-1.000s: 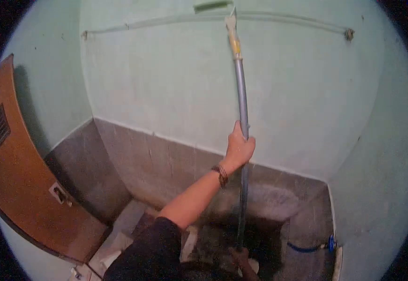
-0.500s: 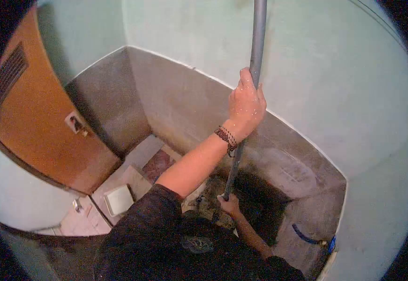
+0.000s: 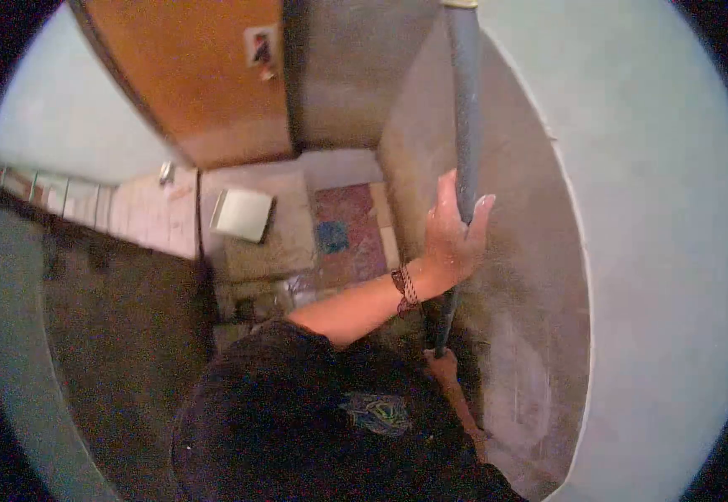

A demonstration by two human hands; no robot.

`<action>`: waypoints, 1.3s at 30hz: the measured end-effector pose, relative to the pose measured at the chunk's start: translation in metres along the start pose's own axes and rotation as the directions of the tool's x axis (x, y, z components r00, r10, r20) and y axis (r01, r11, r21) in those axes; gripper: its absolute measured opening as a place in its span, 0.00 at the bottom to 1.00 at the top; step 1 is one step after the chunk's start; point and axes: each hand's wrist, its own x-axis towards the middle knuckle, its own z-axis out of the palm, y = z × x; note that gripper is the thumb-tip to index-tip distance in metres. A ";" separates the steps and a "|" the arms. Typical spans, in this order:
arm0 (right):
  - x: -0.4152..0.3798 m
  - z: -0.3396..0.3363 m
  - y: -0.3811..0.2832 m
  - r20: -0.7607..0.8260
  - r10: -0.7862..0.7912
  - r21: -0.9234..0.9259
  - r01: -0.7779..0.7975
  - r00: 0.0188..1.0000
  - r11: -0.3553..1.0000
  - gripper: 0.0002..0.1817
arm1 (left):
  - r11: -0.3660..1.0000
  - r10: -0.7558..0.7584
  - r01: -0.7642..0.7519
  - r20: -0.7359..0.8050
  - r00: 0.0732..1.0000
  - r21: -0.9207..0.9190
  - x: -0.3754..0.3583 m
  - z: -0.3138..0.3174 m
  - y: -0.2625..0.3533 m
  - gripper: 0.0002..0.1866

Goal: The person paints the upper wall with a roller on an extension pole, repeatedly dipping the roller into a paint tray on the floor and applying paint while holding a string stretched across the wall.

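A long grey pole (image 3: 467,92), pipe-like, stands almost upright in front of me, with a pale band at its top edge of the view. My left hand (image 3: 454,238), with a braided cord bracelet on the wrist and wet-looking specks on the skin, is around the pole's middle, its thumb and fingers on either side. Lower down, my right hand (image 3: 441,364) is closed around the same pole near my body. What lies at the pole's bottom end is hidden behind the hand and my dark shirt (image 3: 297,418).
An orange-brown door (image 3: 188,75) with a latch stands at the back left. A pale square object (image 3: 243,214) rests on the floor near a reddish patch (image 3: 347,209) and a blue piece (image 3: 331,237). A grey-and-pale wall (image 3: 539,251) runs close on my right.
My view has swung left and down, showing more floor and the low wall at left. Both hands remain on the pole, and the left hand's thumb and fingers look more spread.
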 end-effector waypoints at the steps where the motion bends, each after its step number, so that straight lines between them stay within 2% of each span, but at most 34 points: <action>1: -0.006 -0.008 0.031 0.041 -0.033 -0.050 0.035 0.999 0.998 0.22 | 0.999 -0.042 0.041 -0.049 0.998 -0.015 -0.016 0.001 -0.014 0.16; 3: -0.027 -0.042 0.069 0.149 -0.062 -0.095 0.077 0.987 0.993 0.23 | 0.989 -0.135 0.143 -0.135 0.982 0.049 -0.052 0.001 -0.038 0.19; 4: -0.035 -0.053 0.104 0.197 -0.073 -0.134 0.101 0.978 0.986 0.23 | 0.974 -0.199 0.214 -0.175 0.964 0.069 -0.072 0.002 -0.045 0.21; 5: -0.036 -0.060 0.150 0.241 -0.092 -0.173 0.136 0.966 0.975 0.24 | 0.947 -0.291 0.316 -0.253 0.923 0.064 -0.091 0.005 -0.046 0.19; 6: -0.036 -0.067 0.190 0.286 -0.106 -0.206 0.170 0.952 0.964 0.24 | 0.937 -0.306 0.340 -0.281 0.909 0.078 -0.092 0.003 -0.057 0.19; 7: -0.032 -0.074 0.242 0.324 -0.130 -0.234 0.212 0.937 0.949 0.25 | 0.932 -0.294 0.350 -0.377 0.878 0.090 -0.103 0.007 -0.080 0.19; 8: -0.041 -0.103 0.252 0.365 -0.104 -0.262 0.209 0.925 0.942 0.25 | 0.930 -0.267 0.352 -0.464 0.845 0.107 -0.124 0.017 -0.085 0.18; 9: -0.042 -0.136 0.253 0.399 -0.066 -0.294 0.196 0.915 0.935 0.26 | 0.835 -0.515 0.549 -0.408 0.754 -0.039 -0.134 0.031 -0.070 0.20; 10: -0.048 -0.166 0.246 0.423 -0.039 -0.325 0.191 0.905 0.926 0.27 | 0.830 -0.516 0.556 -0.436 0.737 -0.042 -0.151 0.041 -0.071 0.20; 12: -0.041 -0.217 0.221 0.451 -0.025 -0.345 0.200 0.892 0.917 0.28 | 0.767 -0.425 0.599 -0.519 0.742 0.229 -0.200 0.061 -0.091 0.26; 13: 0.023 -0.270 0.139 0.477 0.038 -0.423 0.191 0.878 0.886 0.29 | 0.710 -0.527 0.684 -0.517 0.675 0.169 -0.065 0.077 -0.141 0.31; 14: 0.026 -0.263 0.082 0.476 0.076 -0.468 0.180 0.876 0.865 0.29 | 0.689 -0.559 0.711 -0.522 0.644 0.140 -0.059 0.018 -0.185 0.31; 16: 0.045 -0.255 0.052 0.492 0.030 -0.427 0.211 0.870 0.879 0.31 | 0.639 -0.624 0.746 -0.441 0.645 0.187 -0.098 0.010 -0.258 0.32; 17: 0.060 -0.248 0.068 0.490 -0.060 -0.335 0.252 0.869 0.908 0.27 | 0.649 -0.642 0.756 -0.470 0.606 0.088 -0.117 0.015 -0.289 0.25; 18: 0.074 -0.241 0.081 0.485 -0.151 -0.242 0.298 0.862 0.923 0.24 | 0.646 -0.638 0.758 -0.481 0.601 0.092 -0.127 0.018 -0.292 0.25; 19: 0.086 -0.233 0.096 0.423 -0.313 -0.054 0.368 0.851 0.928 0.17 | 0.593 -0.773 0.803 -0.326 0.545 -0.064 -0.141 0.020 -0.295 0.23; 20: 0.084 -0.272 0.034 0.429 -0.289 -0.103 0.364 0.856 0.926 0.17 | 0.479 -0.878 0.841 -0.117 0.465 -0.251 -0.125 0.020 -0.267 0.22; 21: 0.093 -0.274 0.003 0.511 -0.268 -0.089 0.360 0.817 0.929 0.16 | 0.198 -0.972 0.895 0.039 0.232 -0.400 -0.133 0.024 -0.261 0.19; 22: 0.104 -0.271 -0.023 0.584 -0.259 -0.066 0.362 0.770 0.930 0.16 | 0.216 -0.968 0.889 0.030 0.249 -0.403 -0.145 0.031 -0.265 0.19; 24: 0.128 -0.243 -0.022 0.592 -0.233 -0.097 0.355 0.772 0.930 0.15 | 0.354 -0.926 0.909 0.058 0.374 -0.220 -0.172 0.043 -0.285 0.16; 25: 0.138 -0.230 -0.024 0.599 -0.194 -0.132 0.335 0.777 0.933 0.14 | 0.355 -0.925 0.908 0.057 0.376 -0.224 -0.173 0.047 -0.280 0.16; 26: 0.145 -0.222 -0.042 0.600 -0.193 -0.136 0.337 0.777 0.932 0.14 | 0.230 -0.932 0.940 0.220 0.287 -0.254 -0.169 0.048 -0.270 0.25; 27: 0.146 -0.215 -0.067 0.561 -0.205 -0.217 0.381 0.802 0.899 0.14 | 0.093 -0.904 0.960 0.381 0.192 -0.264 -0.170 0.047 -0.263 0.34; 28: 0.146 -0.205 -0.089 0.524 -0.220 -0.299 0.419 0.823 0.857 0.14 | 0.084 -0.904 0.958 0.383 0.188 -0.273 -0.174 0.045 -0.262 0.34; 30: 0.153 -0.177 -0.117 0.504 -0.260 -0.282 0.442 0.824 0.852 0.15 | 0.092 -0.926 0.940 0.319 0.202 -0.328 -0.174 0.039 -0.268 0.39; 32: 0.163 -0.147 -0.143 0.514 -0.251 -0.293 0.443 0.820 0.847 0.15 | 0.110 -0.934 0.946 0.295 0.204 -0.304 -0.157 0.023 -0.253 0.40; 34: 0.182 -0.112 -0.159 0.524 -0.239 -0.314 0.446 0.817 0.838 0.16 | 0.072 -0.941 0.960 0.301 0.156 -0.272 -0.146 -0.003 -0.245 0.39; 35: 0.195 -0.092 -0.158 0.561 -0.331 -0.315 0.566 0.759 0.762 0.16 | 0.055 -0.943 0.962 0.303 0.137 -0.266 -0.142 -0.016 -0.244 0.39; 36: 0.204 -0.071 -0.153 0.599 -0.412 -0.307 0.673 0.686 0.673 0.16 | 0.067 -0.928 0.955 0.334 0.167 -0.290 -0.142 -0.031 -0.244 0.39; 38: 0.206 -0.049 -0.164 0.612 -0.370 -0.383 0.671 0.699 0.635 0.15 | 0.071 -0.913 0.943 0.360 0.193 -0.325 -0.150 -0.048 -0.253 0.40; 39: 0.200 -0.052 -0.183 0.622 -0.321 -0.402 0.642 0.715 0.652 0.14 | 0.081 -0.954 0.938 0.247 0.171 -0.336 -0.160 -0.051 -0.266 0.26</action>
